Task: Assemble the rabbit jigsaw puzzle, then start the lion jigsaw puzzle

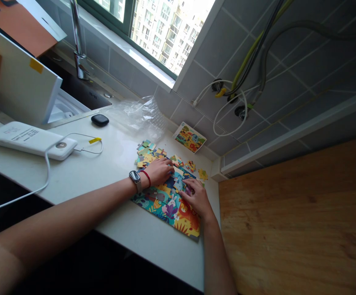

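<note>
A colourful jigsaw puzzle (161, 205) with cartoon animals lies on the white counter, its lower part joined. My left hand (160, 170), with a watch and a red cord at the wrist, rests over its upper part. The fingers of that hand are slightly bent and apart, and nothing shows in them. At the puzzle's right side, my right hand (197, 197) has thumb and fingertips at the edge of a light blue puzzle piece (178, 184). Loose puzzle pieces (147, 146) lie beyond my left hand, with another yellow piece (202, 174) off to the right.
A small picture card (190, 137) leans against the tiled wall. Crumpled clear plastic (141, 116) lies behind the pieces. Further left are a black case (100, 119), a white power bank (30, 139) with a cable, and a sink with a faucet (80, 61). A wooden board (297, 213) stands at right.
</note>
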`<action>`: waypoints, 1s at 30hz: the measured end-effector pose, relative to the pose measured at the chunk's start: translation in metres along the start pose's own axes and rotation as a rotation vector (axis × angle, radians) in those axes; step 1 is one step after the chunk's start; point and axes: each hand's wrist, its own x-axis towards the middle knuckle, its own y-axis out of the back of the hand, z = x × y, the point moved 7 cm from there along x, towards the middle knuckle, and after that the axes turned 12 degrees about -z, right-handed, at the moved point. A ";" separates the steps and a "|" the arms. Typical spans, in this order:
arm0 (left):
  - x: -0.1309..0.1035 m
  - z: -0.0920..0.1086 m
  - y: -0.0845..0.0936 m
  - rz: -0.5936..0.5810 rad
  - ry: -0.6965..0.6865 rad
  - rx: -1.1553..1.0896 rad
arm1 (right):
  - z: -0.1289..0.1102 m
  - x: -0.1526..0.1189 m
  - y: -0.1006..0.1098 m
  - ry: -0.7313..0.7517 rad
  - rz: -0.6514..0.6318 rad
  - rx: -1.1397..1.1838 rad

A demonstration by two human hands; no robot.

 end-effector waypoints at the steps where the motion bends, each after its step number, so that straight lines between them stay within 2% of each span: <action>1: 0.000 0.000 0.000 0.001 0.000 -0.001 | 0.001 0.000 0.000 0.006 -0.005 -0.002; 10: 0.000 -0.001 0.000 0.009 -0.013 -0.017 | 0.011 -0.005 0.010 0.010 0.026 -0.006; 16: 0.001 0.001 -0.002 -0.004 -0.034 -0.030 | 0.013 -0.007 0.016 0.021 0.090 0.026; 24: 0.000 0.002 -0.003 0.007 -0.051 -0.028 | 0.055 -0.019 0.036 -0.144 0.312 -0.001; 30: 0.001 0.003 -0.005 0.010 -0.063 -0.039 | 0.062 -0.013 0.024 -0.172 0.261 0.013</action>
